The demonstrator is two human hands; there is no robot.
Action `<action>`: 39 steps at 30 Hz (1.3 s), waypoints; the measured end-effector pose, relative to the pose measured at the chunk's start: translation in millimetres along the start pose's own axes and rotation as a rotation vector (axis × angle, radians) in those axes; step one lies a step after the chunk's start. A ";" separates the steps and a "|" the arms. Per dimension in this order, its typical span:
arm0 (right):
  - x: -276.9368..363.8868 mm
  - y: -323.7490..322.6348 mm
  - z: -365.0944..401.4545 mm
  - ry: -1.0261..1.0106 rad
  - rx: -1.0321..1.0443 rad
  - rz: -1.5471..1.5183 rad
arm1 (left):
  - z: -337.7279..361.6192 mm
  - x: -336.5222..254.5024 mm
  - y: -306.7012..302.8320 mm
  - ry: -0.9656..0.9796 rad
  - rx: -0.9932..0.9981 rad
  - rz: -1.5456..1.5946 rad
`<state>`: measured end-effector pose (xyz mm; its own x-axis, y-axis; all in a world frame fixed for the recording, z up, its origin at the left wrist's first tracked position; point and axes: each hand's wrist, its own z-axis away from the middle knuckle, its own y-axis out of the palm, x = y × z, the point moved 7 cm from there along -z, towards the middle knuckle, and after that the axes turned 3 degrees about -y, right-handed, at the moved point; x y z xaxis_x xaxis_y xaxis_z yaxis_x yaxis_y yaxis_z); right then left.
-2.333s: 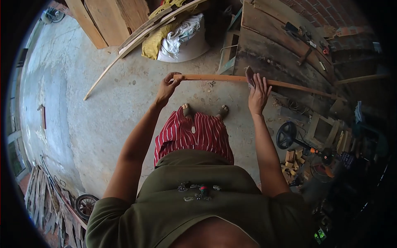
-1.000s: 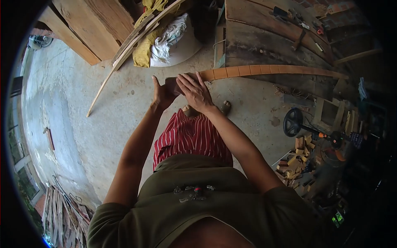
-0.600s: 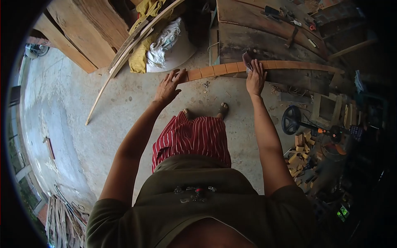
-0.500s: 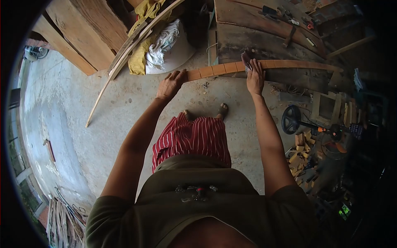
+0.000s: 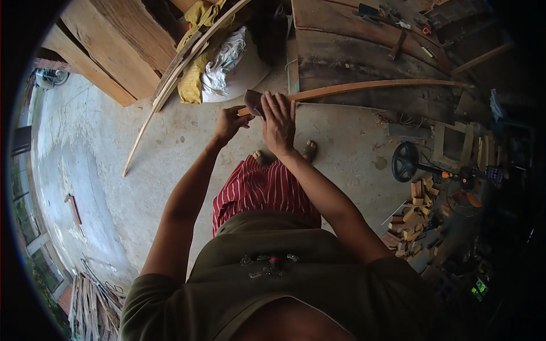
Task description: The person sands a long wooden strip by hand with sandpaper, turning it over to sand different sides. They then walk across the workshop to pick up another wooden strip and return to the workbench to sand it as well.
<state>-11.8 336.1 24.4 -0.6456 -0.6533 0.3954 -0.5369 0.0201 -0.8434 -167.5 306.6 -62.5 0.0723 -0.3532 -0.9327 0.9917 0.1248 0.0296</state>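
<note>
A long, narrow wooden strip (image 5: 369, 86) runs from my left hand across to the right, its far part over a dark wooden bench (image 5: 341, 59). My left hand (image 5: 229, 121) is closed around its near end. Pressed flat on the strip just beside it is my right hand (image 5: 278, 123), fingers stretched over a brown folded piece of sandpaper (image 5: 253, 102). The sandpaper lies between that hand and the wood, and its underside is hidden.
Tools, including a hammer (image 5: 400, 44), lie on the bench. Wide planks (image 5: 108, 45), thin curved strips (image 5: 149, 125) and a white sack (image 5: 250, 74) stand ahead on the left. A black wheel (image 5: 405, 161) and a pile of wood offcuts (image 5: 418, 219) are on the right.
My right hand has slid left along the strip with the sandpaper, close to my left hand. The strip has turned from its broad, cross-lined face to a narrower side.
</note>
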 end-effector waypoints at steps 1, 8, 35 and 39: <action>20.9 10.8 1.0 -0.064 0.045 -0.033 | -0.4 3.1 -2.7 0.001 0.003 -0.003; -107.9 -45.6 -5.0 0.009 0.042 0.202 | 9.2 7.9 -5.2 -0.055 -0.079 0.164; -104.3 -40.8 -3.8 0.152 -0.047 0.182 | 13.2 -1.1 -3.1 -0.028 -0.141 -0.046; -4.7 -11.5 0.5 -0.078 0.059 -0.051 | 18.2 -3.1 -1.0 -0.099 -0.022 -0.022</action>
<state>-2.3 338.5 32.0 -0.5727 -0.7095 0.4107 -0.5338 -0.0574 -0.8436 -166.8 290.6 -53.1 0.0621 -0.4457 -0.8930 0.9907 0.1359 0.0011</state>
